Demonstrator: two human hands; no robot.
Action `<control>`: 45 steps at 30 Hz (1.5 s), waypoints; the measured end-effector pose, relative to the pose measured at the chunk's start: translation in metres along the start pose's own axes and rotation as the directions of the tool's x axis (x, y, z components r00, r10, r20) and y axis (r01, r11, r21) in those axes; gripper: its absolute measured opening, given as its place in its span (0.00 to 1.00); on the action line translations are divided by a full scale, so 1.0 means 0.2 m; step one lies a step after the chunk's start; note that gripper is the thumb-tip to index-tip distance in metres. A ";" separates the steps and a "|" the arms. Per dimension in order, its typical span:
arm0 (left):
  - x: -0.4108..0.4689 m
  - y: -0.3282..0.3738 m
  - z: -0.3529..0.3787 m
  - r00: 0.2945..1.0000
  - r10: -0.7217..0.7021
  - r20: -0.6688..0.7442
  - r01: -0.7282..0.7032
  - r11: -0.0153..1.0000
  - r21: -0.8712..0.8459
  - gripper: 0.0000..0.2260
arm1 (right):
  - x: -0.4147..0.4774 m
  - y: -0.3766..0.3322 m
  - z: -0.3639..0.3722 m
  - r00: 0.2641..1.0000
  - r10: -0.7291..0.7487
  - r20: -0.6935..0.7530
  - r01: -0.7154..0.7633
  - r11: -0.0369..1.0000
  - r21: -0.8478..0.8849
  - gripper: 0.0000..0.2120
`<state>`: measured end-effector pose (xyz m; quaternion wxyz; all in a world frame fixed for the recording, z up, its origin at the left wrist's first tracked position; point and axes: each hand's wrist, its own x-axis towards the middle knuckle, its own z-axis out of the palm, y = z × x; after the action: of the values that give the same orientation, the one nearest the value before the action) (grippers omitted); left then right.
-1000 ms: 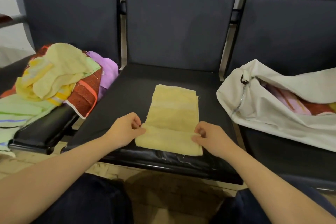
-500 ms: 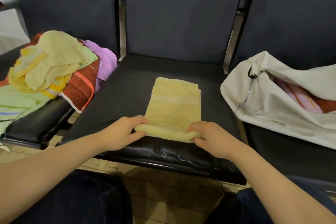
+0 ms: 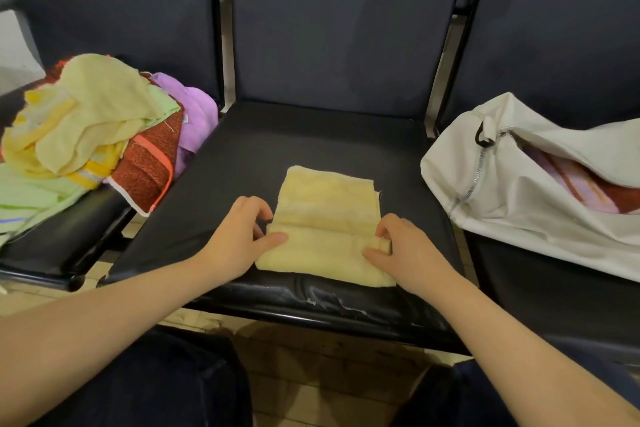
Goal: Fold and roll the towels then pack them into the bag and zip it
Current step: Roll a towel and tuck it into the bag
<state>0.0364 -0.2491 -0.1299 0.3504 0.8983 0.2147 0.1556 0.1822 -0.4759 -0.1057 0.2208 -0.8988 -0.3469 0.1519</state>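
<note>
Hands work a pale yellow terry towel (image 3: 325,204), folded to a narrow strip, flat on the black padded middle seat (image 3: 242,163). Left hand (image 3: 242,236) and right hand (image 3: 405,250) each pinch one end of the near fold, grip closed on cloth (evidently to keep the roll even across its width). White zippered fabric bag (image 3: 519,218) lies open on the right-hand seat (image 3: 554,308), handy for packing.

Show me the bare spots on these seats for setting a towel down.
Bare: the middle seat behind the yellow towel, and the strip between the towel pile and the left hand. Crowded: the left seat under that pile, the right seat under the white bag.
</note>
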 end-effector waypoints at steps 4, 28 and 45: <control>0.00 -0.04 -0.05 0.925 0.348 0.152 -0.351 0.936 -0.009 0.13 | 0.01 0.01 -0.05 0.975 -0.217 -0.055 0.218 0.976 0.008 0.13; 0.01 -0.04 0.00 0.996 0.091 -0.006 -0.091 0.996 0.027 0.07 | 0.03 0.00 -0.02 0.994 -0.101 -0.045 0.100 0.994 -0.032 0.08; 0.01 0.04 -0.03 0.975 -0.070 0.211 0.109 0.978 -0.177 0.04 | 0.04 0.03 -0.08 0.983 -0.083 0.164 0.043 0.972 0.230 0.06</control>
<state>0.0375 -0.2508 -0.1194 0.4604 0.8617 0.2026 0.0664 0.1989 -0.4785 -0.0962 0.2951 -0.8399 -0.3737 0.2605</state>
